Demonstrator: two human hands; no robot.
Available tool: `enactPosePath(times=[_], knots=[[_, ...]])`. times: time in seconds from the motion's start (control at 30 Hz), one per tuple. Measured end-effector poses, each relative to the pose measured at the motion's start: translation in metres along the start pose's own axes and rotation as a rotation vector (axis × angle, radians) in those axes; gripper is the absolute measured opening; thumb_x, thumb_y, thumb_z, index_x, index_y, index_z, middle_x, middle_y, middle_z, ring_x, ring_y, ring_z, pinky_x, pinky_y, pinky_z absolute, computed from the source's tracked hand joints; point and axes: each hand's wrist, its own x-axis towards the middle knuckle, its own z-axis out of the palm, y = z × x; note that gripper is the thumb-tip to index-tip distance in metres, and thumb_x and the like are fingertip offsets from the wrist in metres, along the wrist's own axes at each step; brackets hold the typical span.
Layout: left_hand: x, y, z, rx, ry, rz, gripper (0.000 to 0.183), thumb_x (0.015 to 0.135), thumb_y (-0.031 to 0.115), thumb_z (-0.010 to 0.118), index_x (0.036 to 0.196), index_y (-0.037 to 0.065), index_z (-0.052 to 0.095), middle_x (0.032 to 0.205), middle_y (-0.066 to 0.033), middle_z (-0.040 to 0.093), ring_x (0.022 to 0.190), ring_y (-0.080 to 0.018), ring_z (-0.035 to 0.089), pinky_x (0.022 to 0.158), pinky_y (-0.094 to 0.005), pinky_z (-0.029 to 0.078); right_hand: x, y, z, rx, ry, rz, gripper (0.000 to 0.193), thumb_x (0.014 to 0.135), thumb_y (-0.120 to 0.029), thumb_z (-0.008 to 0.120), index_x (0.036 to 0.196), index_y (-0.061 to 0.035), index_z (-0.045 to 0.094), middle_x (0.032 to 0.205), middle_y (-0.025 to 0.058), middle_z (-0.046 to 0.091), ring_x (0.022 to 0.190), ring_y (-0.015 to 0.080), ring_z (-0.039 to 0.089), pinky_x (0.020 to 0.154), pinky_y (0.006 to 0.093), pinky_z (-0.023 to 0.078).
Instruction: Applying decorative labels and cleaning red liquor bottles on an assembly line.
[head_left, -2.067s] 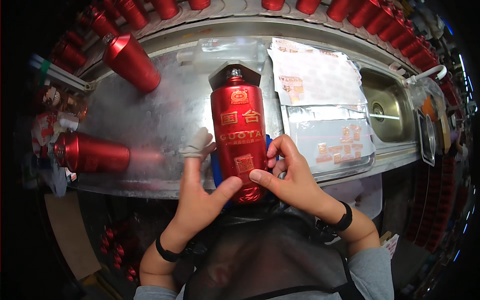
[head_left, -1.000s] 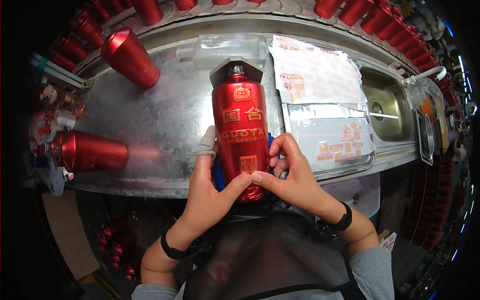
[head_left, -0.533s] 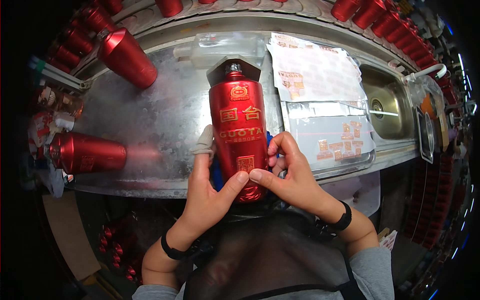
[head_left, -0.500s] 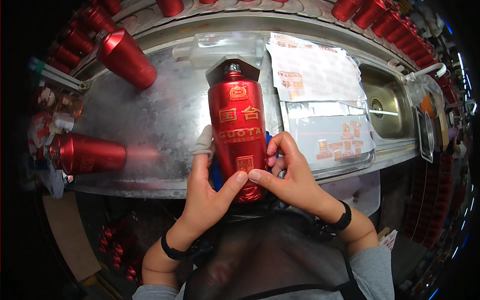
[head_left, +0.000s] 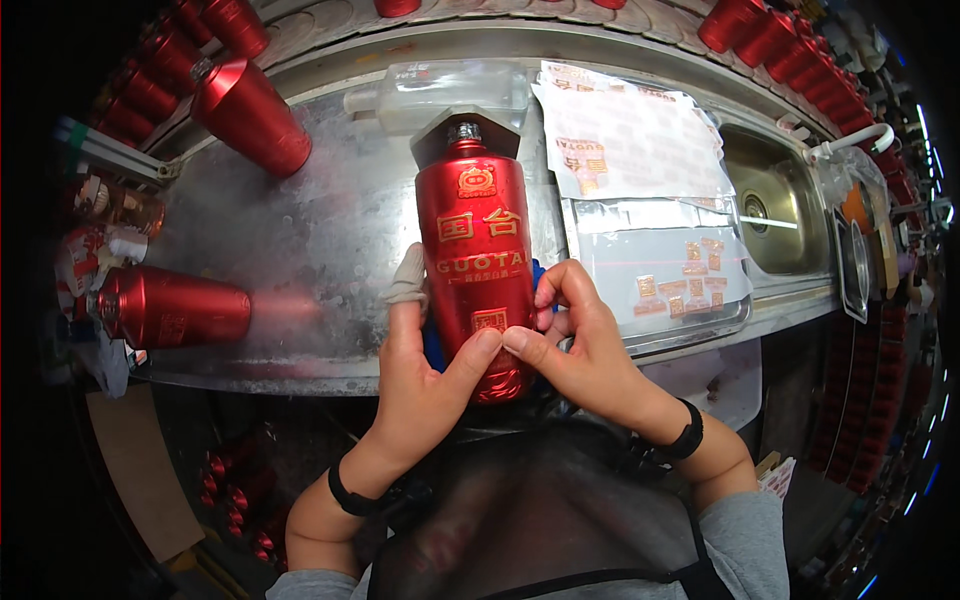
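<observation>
A tall red bottle (head_left: 475, 250) with gold markings and a small square gold label near its base lies lengthwise on the steel counter (head_left: 340, 230), its neck pointing away from me. My left hand (head_left: 425, 375) grips its lower left side, thumb pressed on the front just below the label; the index finger wears a white cot. My right hand (head_left: 575, 345) holds the lower right side, thumb tip meeting the left thumb under the label. A blue object shows behind the bottle's base.
Two more red bottles lie on the counter, one at the left (head_left: 170, 305) and one at the back left (head_left: 250, 115). Clear sheets with gold stickers (head_left: 665, 270) lie to the right, beside a steel sink (head_left: 780, 205). A clear plastic container (head_left: 450, 95) sits behind the bottle. Rows of red bottles line the back.
The bottle and both hands stay nearly in place; the two thumbs have shifted slightly along the lower front of the bottle beside the small label.
</observation>
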Motion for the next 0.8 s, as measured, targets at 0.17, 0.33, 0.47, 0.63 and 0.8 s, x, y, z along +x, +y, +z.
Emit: enactPosePath(times=[0.17, 0.33, 0.47, 0.63, 0.8], knots=[[-0.004, 0.002, -0.008, -0.077, -0.072, 0.025, 0.089, 0.087, 0.015, 0.073, 0.152, -0.008, 0.016, 0.147, -0.0229, 0.04, 0.135, -0.0268, 0.043, 0.112, -0.0386, 0.035, 0.005, -0.008, -0.003, -0.002, 0.019, 0.069, 0.046, 0.081, -0.029, 0.081, 0.094, -0.0071, 0.044, 0.083, 0.0001, 0.045, 0.074, 0.0083, 0.041, 0.061, 0.0249, 0.041], [-0.008, -0.003, -0.012, -0.025, -0.111, 0.034, 0.091, 0.088, 0.017, 0.073, 0.153, -0.007, 0.013, 0.151, -0.0232, 0.035, 0.14, -0.0279, 0.037, 0.113, -0.0386, 0.033, 0.014, -0.01, 0.005, -0.259, 0.101, -0.154, 0.047, 0.078, -0.025, 0.084, 0.095, -0.0091, 0.043, 0.082, -0.0033, 0.043, 0.072, 0.0028, 0.04, 0.061, 0.0189, 0.037], [-0.008, -0.001, -0.011, -0.035, -0.104, 0.019, 0.091, 0.088, 0.017, 0.073, 0.153, -0.007, 0.014, 0.15, -0.0232, 0.036, 0.14, -0.0278, 0.038, 0.113, -0.0387, 0.033, 0.013, -0.014, 0.007, -0.195, 0.098, -0.08, 0.047, 0.078, -0.026, 0.084, 0.094, -0.0089, 0.043, 0.083, -0.0031, 0.043, 0.074, 0.0045, 0.039, 0.063, 0.0209, 0.038], [-0.007, 0.0, -0.01, -0.074, -0.096, 0.001, 0.089, 0.09, 0.018, 0.072, 0.152, -0.009, 0.014, 0.15, -0.0237, 0.036, 0.139, -0.0277, 0.039, 0.114, -0.039, 0.032, 0.014, -0.012, 0.009, -0.173, 0.126, -0.108, 0.05, 0.079, -0.034, 0.082, 0.09, -0.0069, 0.042, 0.08, 0.0023, 0.044, 0.072, 0.0131, 0.042, 0.063, 0.0296, 0.042], [-0.006, -0.002, -0.01, -0.054, -0.082, 0.021, 0.088, 0.089, 0.018, 0.072, 0.152, -0.009, 0.015, 0.149, -0.0234, 0.037, 0.138, -0.0276, 0.039, 0.113, -0.0384, 0.032, 0.013, -0.011, 0.009, -0.171, 0.128, -0.099, 0.049, 0.081, -0.035, 0.081, 0.09, -0.0063, 0.042, 0.08, 0.0025, 0.045, 0.072, 0.0129, 0.042, 0.063, 0.0292, 0.042]])
